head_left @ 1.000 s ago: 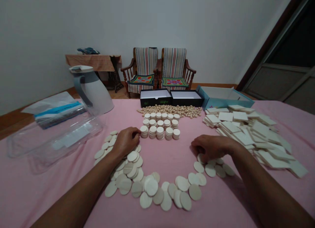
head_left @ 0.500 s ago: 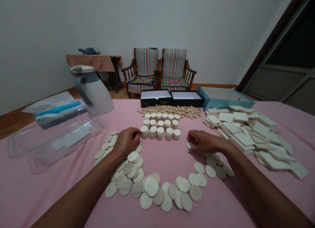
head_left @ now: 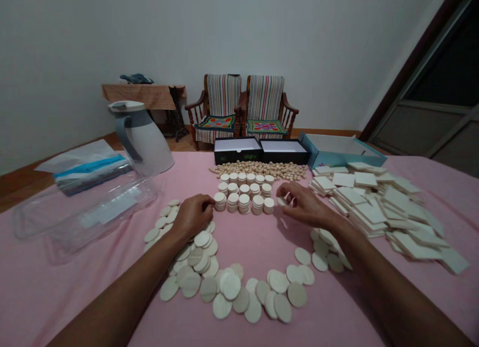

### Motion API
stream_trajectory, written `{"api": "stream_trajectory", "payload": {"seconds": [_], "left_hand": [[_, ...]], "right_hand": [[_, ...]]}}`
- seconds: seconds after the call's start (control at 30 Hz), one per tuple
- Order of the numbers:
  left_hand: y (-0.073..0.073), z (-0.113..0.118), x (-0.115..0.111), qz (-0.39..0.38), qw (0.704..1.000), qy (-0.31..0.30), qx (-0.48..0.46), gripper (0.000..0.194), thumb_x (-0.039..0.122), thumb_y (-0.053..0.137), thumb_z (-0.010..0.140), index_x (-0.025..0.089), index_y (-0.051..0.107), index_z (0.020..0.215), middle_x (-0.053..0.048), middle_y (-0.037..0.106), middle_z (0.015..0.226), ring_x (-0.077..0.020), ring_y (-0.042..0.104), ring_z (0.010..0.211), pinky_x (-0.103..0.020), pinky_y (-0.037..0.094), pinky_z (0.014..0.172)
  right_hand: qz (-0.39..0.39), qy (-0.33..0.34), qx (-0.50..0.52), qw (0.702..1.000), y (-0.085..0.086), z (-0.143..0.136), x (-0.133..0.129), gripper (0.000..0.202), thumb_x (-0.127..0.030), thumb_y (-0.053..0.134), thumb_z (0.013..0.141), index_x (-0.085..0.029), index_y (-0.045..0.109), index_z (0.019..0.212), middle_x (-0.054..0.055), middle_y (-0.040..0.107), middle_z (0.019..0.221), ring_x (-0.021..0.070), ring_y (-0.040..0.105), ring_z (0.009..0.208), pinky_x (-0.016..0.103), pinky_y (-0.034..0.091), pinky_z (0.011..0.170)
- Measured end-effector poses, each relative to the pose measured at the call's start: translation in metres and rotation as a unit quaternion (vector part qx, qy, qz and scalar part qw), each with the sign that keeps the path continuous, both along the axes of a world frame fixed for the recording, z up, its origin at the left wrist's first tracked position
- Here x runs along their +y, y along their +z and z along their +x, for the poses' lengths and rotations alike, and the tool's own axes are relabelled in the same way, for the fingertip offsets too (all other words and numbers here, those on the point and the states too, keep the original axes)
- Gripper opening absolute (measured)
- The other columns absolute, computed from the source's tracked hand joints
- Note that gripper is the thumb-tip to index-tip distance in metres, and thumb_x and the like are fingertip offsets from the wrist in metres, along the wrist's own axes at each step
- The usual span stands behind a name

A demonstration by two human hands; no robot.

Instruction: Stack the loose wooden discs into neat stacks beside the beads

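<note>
Several short stacks of pale round wooden discs [head_left: 244,203] stand in rows at the middle of the pink-covered table. My right hand [head_left: 303,204] is just right of the front row, with a single wooden disc [head_left: 282,201] pinched between thumb and fingers. At the left end of that row rests my left hand [head_left: 194,214], its fingers curled and touching or nearly touching the leftmost stack [head_left: 220,201]; whether anything is inside them is hidden. Loose discs [head_left: 230,285] lie in a curved band in front of me, partly beneath my left forearm.
Behind the stacks lie many small wooden beads [head_left: 258,169], then two black boxes [head_left: 238,151] and a blue box [head_left: 344,150]. Square wooden tiles [head_left: 374,202] are heaped at right. A white jug [head_left: 144,140], a blue packet [head_left: 92,172] and clear plastic trays [head_left: 101,212] occupy the left.
My right hand has lifted and moved left and away from me, bringing the pinched disc nearer the front row's right end. My left hand stays in place.
</note>
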State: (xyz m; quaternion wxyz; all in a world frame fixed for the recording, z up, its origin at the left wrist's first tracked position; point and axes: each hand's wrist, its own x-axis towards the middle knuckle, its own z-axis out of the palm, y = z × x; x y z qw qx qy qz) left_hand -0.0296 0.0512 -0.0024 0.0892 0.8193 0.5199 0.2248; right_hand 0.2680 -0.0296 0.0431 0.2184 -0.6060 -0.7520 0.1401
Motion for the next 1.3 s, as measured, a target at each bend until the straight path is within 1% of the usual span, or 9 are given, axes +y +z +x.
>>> {"api": "stream_trajectory", "payload": {"seconds": [0.13, 0.4, 0.57, 0.63, 0.7, 0.77, 0.87, 1.17, 1.3], "left_hand": [[0.0, 0.0, 0.0, -0.002, 1.0, 0.0, -0.001, 0.027, 0.023, 0.049, 0.074, 0.019, 0.071, 0.088, -0.005, 0.072, 0.088, -0.0203, 0.065, 0.079, -0.027, 0.044, 0.067], [0.0, 0.0, 0.0, -0.006, 1.0, 0.004, 0.003, 0.026, 0.023, 0.048, 0.075, 0.02, 0.07, 0.088, -0.004, 0.072, 0.088, -0.02, 0.065, 0.081, -0.027, 0.044, 0.068], [0.001, 0.001, -0.001, -0.009, 1.0, 0.004, -0.001, 0.025, 0.023, 0.049, 0.075, 0.02, 0.07, 0.088, -0.004, 0.072, 0.089, -0.0192, 0.065, 0.081, -0.025, 0.044, 0.068], [0.0, 0.001, 0.0, -0.006, 1.0, 0.002, -0.003, 0.025, 0.023, 0.049, 0.075, 0.02, 0.07, 0.088, -0.004, 0.072, 0.09, -0.0188, 0.065, 0.08, -0.025, 0.045, 0.068], [-0.001, 0.0, 0.0, -0.005, 1.0, 0.0, -0.005, 0.026, 0.023, 0.048, 0.075, 0.019, 0.07, 0.088, -0.004, 0.072, 0.089, -0.0187, 0.065, 0.079, -0.025, 0.045, 0.068], [-0.001, 0.0, 0.001, -0.004, 1.0, -0.002, -0.006, 0.026, 0.023, 0.048, 0.075, 0.019, 0.07, 0.088, -0.004, 0.072, 0.089, -0.0188, 0.065, 0.079, -0.025, 0.045, 0.068], [0.0, 0.0, 0.001, -0.006, 1.0, -0.001, -0.002, 0.027, 0.023, 0.048, 0.075, 0.019, 0.07, 0.089, -0.004, 0.072, 0.089, -0.0191, 0.065, 0.079, -0.026, 0.045, 0.068], [-0.001, 0.0, 0.002, -0.006, 1.0, 0.002, 0.005, 0.026, 0.024, 0.048, 0.075, 0.02, 0.071, 0.088, -0.004, 0.073, 0.09, -0.0195, 0.065, 0.08, -0.026, 0.045, 0.067], [-0.002, -0.001, 0.002, -0.002, 1.0, -0.002, 0.001, 0.026, 0.023, 0.048, 0.075, 0.02, 0.071, 0.088, -0.004, 0.072, 0.088, -0.0197, 0.065, 0.08, -0.026, 0.045, 0.07]], "right_hand": [[0.077, 0.034, 0.063, 0.994, -0.009, -0.007, 0.006, 0.018, -0.014, 0.054, 0.07, -0.02, 0.051, 0.087, 0.003, 0.053, 0.088, 0.0162, 0.05, 0.081, 0.026, 0.041, 0.067], [0.078, 0.061, 0.081, 0.992, -0.024, -0.015, 0.014, 0.031, -0.012, 0.054, 0.071, -0.02, 0.05, 0.101, 0.006, 0.054, 0.1, 0.0177, 0.051, 0.088, 0.028, 0.043, 0.072], [0.086, 0.034, 0.074, 0.993, -0.017, -0.009, 0.012, 0.03, -0.013, 0.053, 0.07, -0.019, 0.051, 0.1, 0.006, 0.055, 0.101, 0.0169, 0.053, 0.085, 0.028, 0.044, 0.071], [0.055, 0.019, 0.056, 0.997, -0.006, -0.002, 0.005, 0.022, -0.013, 0.051, 0.071, -0.018, 0.054, 0.092, 0.005, 0.057, 0.093, 0.0151, 0.054, 0.078, 0.026, 0.043, 0.066], [-0.04, 0.042, 0.013, 0.998, 0.007, 0.006, -0.006, 0.013, -0.014, 0.051, 0.072, -0.018, 0.055, 0.083, 0.003, 0.059, 0.081, 0.0138, 0.054, 0.07, 0.025, 0.041, 0.062], [-0.175, 0.102, -0.055, 0.978, 0.017, 0.012, -0.017, 0.011, -0.016, 0.056, 0.069, -0.018, 0.058, 0.08, 0.002, 0.061, 0.079, 0.0141, 0.055, 0.068, 0.024, 0.04, 0.058], [-0.264, 0.144, -0.141, 0.943, 0.021, 0.012, -0.027, 0.018, -0.015, 0.063, 0.06, -0.018, 0.06, 0.078, 0.001, 0.062, 0.078, 0.0149, 0.054, 0.067, 0.023, 0.037, 0.055], [-0.322, 0.171, -0.162, 0.917, 0.01, -0.004, -0.027, 0.021, -0.01, 0.064, 0.056, -0.02, 0.062, 0.075, -0.001, 0.061, 0.073, 0.0141, 0.053, 0.062, 0.022, 0.034, 0.051], [-0.26, 0.17, -0.135, 0.941, 0.011, 0.005, -0.02, 0.008, -0.017, 0.062, 0.065, -0.018, 0.059, 0.072, 0.001, 0.061, 0.075, 0.0154, 0.054, 0.068, 0.024, 0.036, 0.058]]}}
